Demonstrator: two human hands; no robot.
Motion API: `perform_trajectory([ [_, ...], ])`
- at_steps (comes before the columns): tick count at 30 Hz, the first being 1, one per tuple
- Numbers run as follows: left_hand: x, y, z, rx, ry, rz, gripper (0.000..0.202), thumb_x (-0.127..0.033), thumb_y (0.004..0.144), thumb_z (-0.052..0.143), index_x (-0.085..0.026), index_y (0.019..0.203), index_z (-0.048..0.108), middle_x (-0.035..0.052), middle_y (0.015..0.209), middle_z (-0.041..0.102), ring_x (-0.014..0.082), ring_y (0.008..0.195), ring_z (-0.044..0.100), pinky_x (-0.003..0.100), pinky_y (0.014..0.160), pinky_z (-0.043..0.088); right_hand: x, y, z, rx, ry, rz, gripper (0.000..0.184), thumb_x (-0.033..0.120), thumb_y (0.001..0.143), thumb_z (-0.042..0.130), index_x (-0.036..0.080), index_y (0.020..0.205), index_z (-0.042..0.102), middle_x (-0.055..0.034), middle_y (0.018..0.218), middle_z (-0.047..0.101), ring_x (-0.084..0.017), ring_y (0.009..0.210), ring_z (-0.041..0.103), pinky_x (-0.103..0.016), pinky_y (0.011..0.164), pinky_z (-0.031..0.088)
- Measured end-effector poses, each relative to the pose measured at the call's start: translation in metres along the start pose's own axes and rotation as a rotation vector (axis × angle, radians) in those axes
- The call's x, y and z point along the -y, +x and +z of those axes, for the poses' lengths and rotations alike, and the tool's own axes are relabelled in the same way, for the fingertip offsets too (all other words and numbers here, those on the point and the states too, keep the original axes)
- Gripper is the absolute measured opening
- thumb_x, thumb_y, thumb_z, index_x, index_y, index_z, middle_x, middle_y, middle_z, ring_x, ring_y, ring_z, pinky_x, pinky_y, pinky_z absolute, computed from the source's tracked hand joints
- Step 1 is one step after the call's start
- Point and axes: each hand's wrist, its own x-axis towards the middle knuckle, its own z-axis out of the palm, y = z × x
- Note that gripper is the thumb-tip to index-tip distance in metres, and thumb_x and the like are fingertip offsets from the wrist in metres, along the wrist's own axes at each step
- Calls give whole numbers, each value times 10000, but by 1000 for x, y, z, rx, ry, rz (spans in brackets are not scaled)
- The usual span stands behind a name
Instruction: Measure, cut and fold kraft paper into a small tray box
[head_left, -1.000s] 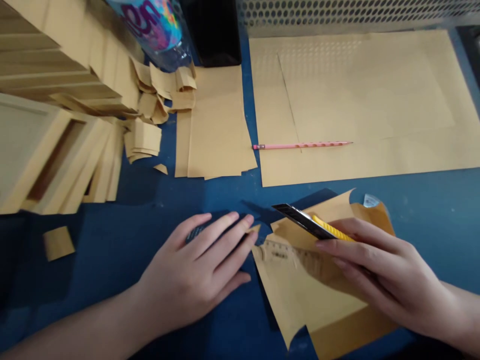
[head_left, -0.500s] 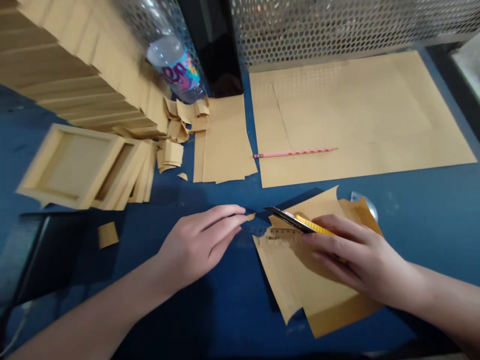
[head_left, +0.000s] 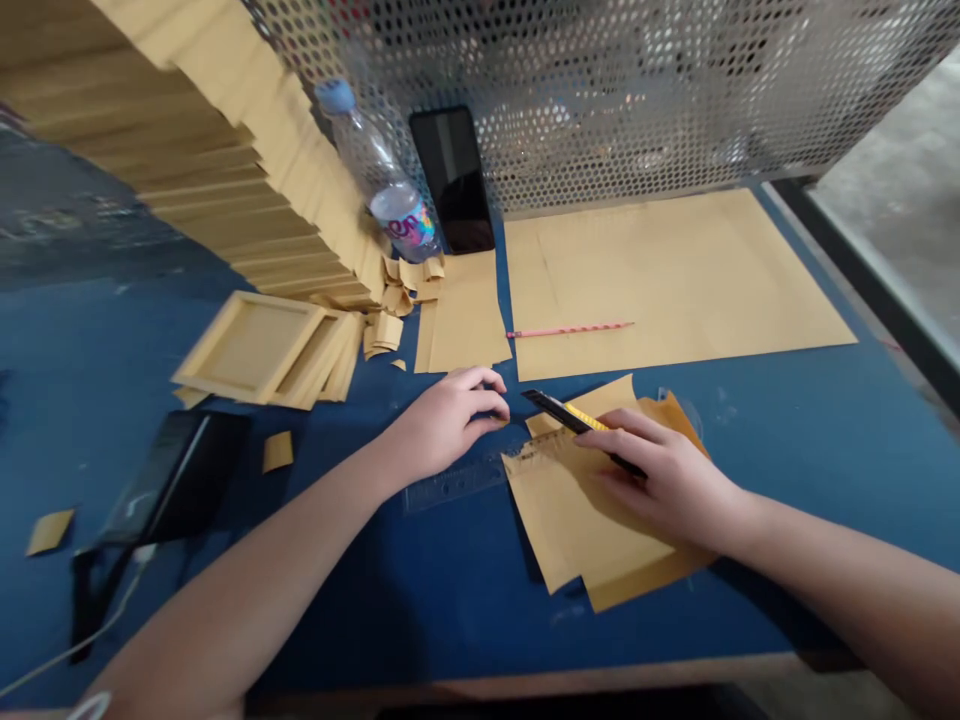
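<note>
**A:** What changed?

**B:** The left hand [head_left: 450, 425] came off the clear plastic ruler [head_left: 454, 483]. A second ago it lay flat and open on it. Now its fingers are curled just past the ruler's far edge. Can't tell if they pinch anything.

**A:** Right hand?

**B:** The right hand [head_left: 664, 485] is the same, closed around the yellow-and-black utility knife [head_left: 571, 418], which lies over the stacked brown kraft paper pieces [head_left: 570, 530] on the blue table [head_left: 787, 450].

**A:** Meaning?

**B:** Ruler's unpinned, right end on the paper. I'd judge the cutting paused, edge unbraced.

A blue-topped table [head_left: 825, 420] runs up to a perforated grey metal screen [head_left: 675, 90]; right of the screen, pale grey concrete floor [head_left: 900, 200] shows.
</note>
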Motion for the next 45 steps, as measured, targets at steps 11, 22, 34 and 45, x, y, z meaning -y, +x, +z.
perform_trajectory([
  [11, 39, -15, -55, -337, 196, -346, 287, -424, 1051, 630, -170, 1165, 696, 70, 1140, 735, 202, 1005, 719, 439, 947, 603, 1, -2, -2, -25, -52, -20, 319, 153, 959, 550, 194, 1258, 655, -150, 1157, 709, -232, 946, 759, -350, 782, 655],
  [22, 38, -43, -33, -318, 268, -234, 281, -397, 1030, 668, -175, 1201, 684, 74, 1190, 713, 208, 1024, 711, 427, 920, 619, -9, -4, -10, -136, -208, 38, 372, 221, 944, 577, 211, 1306, 657, -157, 1228, 685, -285, 1038, 741, -425, 870, 654],
  [34, -32, -63, 25, -121, 242, 213, 438, -422, 966, 743, -156, 1307, 674, 154, 1311, 729, 309, 1162, 722, 479, 945, 634, -34, 1, -42, -150, -378, 238, 578, 147, 798, 589, 140, 1374, 635, -185, 1210, 671, -364, 1053, 717, -524, 902, 622],
  [45, -40, -63, 30, -193, 271, 464, 216, -134, 1033, 544, -138, 1176, 705, 95, 1140, 792, 206, 1012, 757, 371, 883, 632, -29, 3, -35, -283, -301, 308, 519, 156, 796, 605, 202, 1309, 672, -123, 1188, 713, -265, 921, 736, -391, 794, 610],
])
